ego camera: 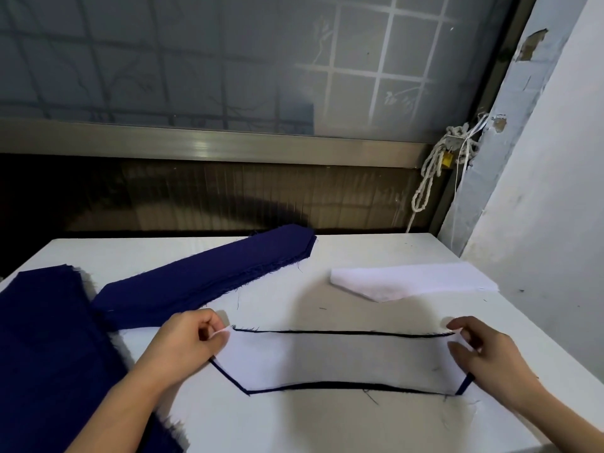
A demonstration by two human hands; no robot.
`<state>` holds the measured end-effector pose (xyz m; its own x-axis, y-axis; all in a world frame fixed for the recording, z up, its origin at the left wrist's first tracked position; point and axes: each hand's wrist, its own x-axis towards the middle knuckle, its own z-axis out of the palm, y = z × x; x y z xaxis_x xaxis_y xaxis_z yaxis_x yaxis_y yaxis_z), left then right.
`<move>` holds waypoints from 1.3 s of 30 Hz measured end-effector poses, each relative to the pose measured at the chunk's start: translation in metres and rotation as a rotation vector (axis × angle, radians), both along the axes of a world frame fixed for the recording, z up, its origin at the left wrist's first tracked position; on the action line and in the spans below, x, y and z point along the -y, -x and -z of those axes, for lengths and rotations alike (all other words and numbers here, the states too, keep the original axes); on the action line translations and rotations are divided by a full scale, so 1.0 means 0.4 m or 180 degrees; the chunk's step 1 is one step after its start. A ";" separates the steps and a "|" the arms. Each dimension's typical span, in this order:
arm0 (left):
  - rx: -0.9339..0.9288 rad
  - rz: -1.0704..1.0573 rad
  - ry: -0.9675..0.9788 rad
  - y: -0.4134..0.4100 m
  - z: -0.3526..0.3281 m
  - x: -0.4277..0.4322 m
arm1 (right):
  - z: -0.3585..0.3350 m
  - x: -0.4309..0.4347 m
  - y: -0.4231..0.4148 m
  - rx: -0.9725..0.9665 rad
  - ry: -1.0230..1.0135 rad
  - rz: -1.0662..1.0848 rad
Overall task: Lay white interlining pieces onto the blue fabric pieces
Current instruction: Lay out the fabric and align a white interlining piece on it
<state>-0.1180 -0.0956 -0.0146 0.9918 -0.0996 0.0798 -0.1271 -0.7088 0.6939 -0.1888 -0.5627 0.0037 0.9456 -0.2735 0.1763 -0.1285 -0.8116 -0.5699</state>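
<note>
- On the near surface [327, 426], the left hand [192, 341] pinches the white interlining piece [336, 359]; the right hand [480, 351] apparently pinches too.
- Uneven tugging could skew it off the blue fabric piece [343, 384].

I saw a white table [343, 429] carrying four lots of cloth. At its far middle a long stack of blue fabric pieces [202, 276] lay slantwise, and a broader blue stack [49, 338] covered the near left corner, touching the long one. A stack of white interlining [411, 281] sat far right. Near centre lay a single blue piece [327, 384], only its edges showing round the white interlining piece [336, 358] on it. Loose threads [371, 397] dotted the top.
</note>
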 end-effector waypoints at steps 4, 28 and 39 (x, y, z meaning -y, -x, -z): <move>0.0076 -0.0028 -0.0166 -0.004 0.003 0.002 | 0.014 -0.031 0.004 0.0317 0.0087 0.0207; 0.0694 -0.0560 -0.0924 -0.008 0.001 -0.005 | 0.070 -0.040 -0.017 0.0702 0.0915 0.0572; -0.0100 -0.1955 -0.1878 -0.168 -0.079 -0.190 | 0.066 -0.007 -0.033 0.0604 -0.0397 0.0753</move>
